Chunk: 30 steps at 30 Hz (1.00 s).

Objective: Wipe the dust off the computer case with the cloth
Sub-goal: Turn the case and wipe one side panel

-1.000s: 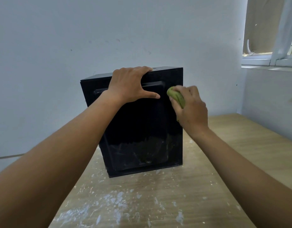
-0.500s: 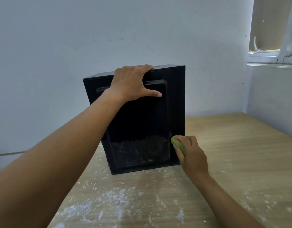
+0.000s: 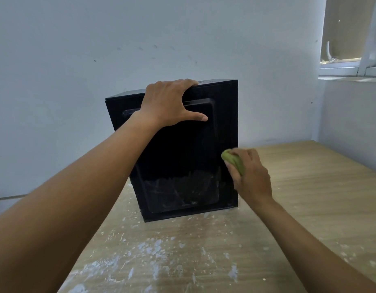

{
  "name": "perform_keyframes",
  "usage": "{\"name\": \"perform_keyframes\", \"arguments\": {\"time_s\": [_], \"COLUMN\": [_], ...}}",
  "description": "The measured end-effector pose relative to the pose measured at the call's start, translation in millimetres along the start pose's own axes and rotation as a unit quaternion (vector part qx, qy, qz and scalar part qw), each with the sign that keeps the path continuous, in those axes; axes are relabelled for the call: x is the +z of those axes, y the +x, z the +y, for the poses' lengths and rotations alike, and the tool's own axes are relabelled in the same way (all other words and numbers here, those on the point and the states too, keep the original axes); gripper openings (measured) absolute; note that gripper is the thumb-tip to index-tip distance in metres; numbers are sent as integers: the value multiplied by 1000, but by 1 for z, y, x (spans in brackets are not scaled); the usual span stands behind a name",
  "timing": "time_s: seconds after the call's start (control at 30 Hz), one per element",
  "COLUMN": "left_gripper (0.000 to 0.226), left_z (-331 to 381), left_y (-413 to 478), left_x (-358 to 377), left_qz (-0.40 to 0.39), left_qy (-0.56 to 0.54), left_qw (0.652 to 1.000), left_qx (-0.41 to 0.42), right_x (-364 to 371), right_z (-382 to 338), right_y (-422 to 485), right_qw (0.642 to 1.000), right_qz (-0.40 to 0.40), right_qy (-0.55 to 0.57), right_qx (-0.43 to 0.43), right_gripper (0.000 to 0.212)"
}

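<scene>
A black computer case stands upright on a wooden table, its side panel facing me, with dusty smears low on the panel. My left hand grips the case's top edge, fingers over the top and thumb stretched across the panel. My right hand holds a bunched green cloth and presses it against the right edge of the case, a little below mid-height.
White dust and paint flecks speckle the table in front of the case. A pale wall rises right behind the case. A window with its sill is at the upper right, above a side wall.
My right hand with the cloth slid down the case's right edge from near the top to near the bottom, then came back up toward mid-height. My left hand stayed on the top edge.
</scene>
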<state>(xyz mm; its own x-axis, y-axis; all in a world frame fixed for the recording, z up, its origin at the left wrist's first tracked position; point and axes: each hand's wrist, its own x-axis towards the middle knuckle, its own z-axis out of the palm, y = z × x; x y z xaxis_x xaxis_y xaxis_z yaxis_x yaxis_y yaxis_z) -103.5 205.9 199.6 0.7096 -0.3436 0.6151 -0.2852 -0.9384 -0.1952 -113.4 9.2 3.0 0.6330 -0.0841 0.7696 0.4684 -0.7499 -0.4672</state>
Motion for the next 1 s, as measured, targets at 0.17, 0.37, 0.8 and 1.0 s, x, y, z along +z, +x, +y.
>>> {"name": "perform_keyframes", "arguments": {"time_s": [0.17,0.37,0.8,1.0], "left_gripper": [96,96,96,97], "left_z": [0,1,1,1], "left_y": [0,0,-1,0], "left_x": [-1,0,0,0], "left_qz": [2,3,3,1], "left_qy": [0,2,2,6], "left_qw": [1000,1000,1000,1000], "left_qx": [0,-1,-8,-9], "right_x": [-13,-6,22,22], "right_z": [-22,-12,37,38], "right_y": [35,22,-58,-58], "right_qw": [999,1000,994,993], "right_qz": [34,22,-99,-110], "right_qy": [38,18,-43,-40], "right_qx": [15,-4,-13,-3], "right_gripper": [27,26,23,26]}}
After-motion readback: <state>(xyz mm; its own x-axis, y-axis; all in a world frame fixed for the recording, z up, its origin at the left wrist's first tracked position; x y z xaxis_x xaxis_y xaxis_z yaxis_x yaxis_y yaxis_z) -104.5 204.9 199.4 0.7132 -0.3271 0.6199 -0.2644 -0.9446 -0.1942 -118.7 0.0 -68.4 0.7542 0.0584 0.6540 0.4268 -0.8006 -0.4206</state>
